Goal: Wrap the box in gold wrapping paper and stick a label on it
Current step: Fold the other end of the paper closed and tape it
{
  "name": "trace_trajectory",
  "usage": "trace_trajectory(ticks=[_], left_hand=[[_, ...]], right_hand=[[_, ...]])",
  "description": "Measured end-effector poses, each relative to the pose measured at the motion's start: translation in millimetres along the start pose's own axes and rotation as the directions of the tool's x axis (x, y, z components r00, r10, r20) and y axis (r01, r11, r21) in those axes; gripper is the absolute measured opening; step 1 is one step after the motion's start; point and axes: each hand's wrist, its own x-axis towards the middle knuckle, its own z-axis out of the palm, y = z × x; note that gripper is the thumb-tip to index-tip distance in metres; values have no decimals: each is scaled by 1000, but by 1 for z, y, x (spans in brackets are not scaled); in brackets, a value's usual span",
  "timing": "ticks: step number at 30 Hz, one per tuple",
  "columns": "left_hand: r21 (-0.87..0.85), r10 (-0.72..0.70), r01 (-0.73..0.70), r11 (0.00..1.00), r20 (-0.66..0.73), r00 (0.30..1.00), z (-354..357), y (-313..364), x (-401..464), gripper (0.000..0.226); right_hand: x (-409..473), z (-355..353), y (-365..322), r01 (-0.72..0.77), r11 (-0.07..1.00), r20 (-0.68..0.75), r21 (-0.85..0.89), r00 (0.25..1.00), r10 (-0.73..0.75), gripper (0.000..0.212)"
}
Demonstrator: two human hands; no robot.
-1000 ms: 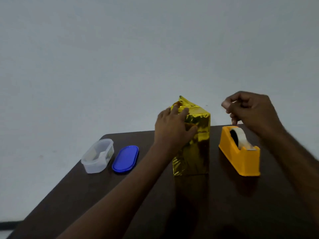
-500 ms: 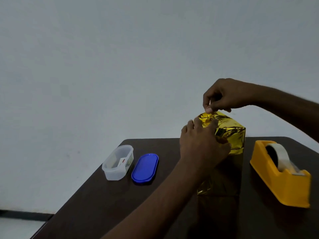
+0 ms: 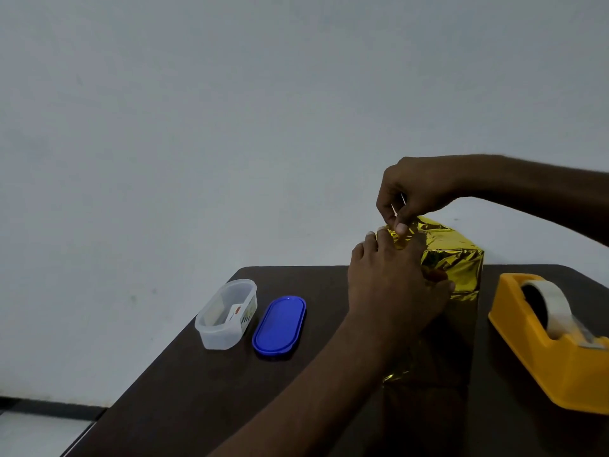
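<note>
Upright on the desk (image 3: pixel 230 407), the gold-wrapped box (image 3: pixel 451 258) is pressed by the left hand (image 3: pixel 392 288), fingers flat, while the right hand (image 3: pixel 412 192) pinches a tape strip (image 3: pixel 399 206) at its top fold.

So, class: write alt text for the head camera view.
A person's left hand steadies a gold-wrapped box on a dark table while the right hand pinches clear tape at its top; a yellow tape dispenser sits right.
</note>
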Motion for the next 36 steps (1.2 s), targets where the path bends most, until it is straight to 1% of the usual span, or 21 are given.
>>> trace_trajectory(ticks=[4, 6, 9, 11, 13, 16, 18, 21, 24, 27, 31, 36], left_hand=[[-1, 13, -13, 1000, -24, 1000, -1, 0, -1, 73], [2, 16, -16, 1000, -22, 1000, -2, -1, 0, 73], [1, 14, -14, 1000, 17, 1000, -3, -2, 0, 74], [1, 13, -13, 1000, 30, 999, -4, -2, -1, 74], [5, 16, -16, 1000, 34, 999, -5, -2, 0, 73], [-7, 9, -9, 1000, 57, 998, -8, 0, 1, 72], [-9, 7, -6, 1000, 69, 998, -9, 1, 1, 72], [-21, -6, 7, 1000, 76, 997, -11, 3, 0, 73], [-20, -14, 16, 1000, 102, 995, -12, 4, -2, 74], [-19, -22, 24, 1000, 113, 993, -13, 4, -1, 74], [-25, -16, 19, 1000, 135, 991, -14, 5, 0, 74], [-23, -15, 18, 1000, 128, 992, -13, 4, 1, 72]], right_hand=[[6, 3, -2, -26, 1000, 19, -18, 999, 26, 23], [10, 5, -3, -60, 997, 5, -46, 998, 61, 21], [14, 5, 3, -168, 984, -11, -56, 986, 167, 52], [16, 6, 12, -222, 975, 39, 22, 974, 221, 61], [17, 8, 19, -255, 959, 92, 123, 965, 245, 56], [18, 7, 29, -263, 935, 151, 240, 961, 231, 48], [15, 4, 31, -257, 915, 189, 312, 960, 205, 49], [15, 6, 28, -266, 891, 310, 369, 938, 152, 52], [16, 14, 30, -279, 862, 387, 424, 916, 106, 38], [16, 18, 33, -299, 821, 416, 486, 905, 83, 27], [15, 17, 35, -325, 804, 425, 498, 900, 99, 27], [20, 21, 29, -327, 810, 419, 486, 901, 113, 44]])
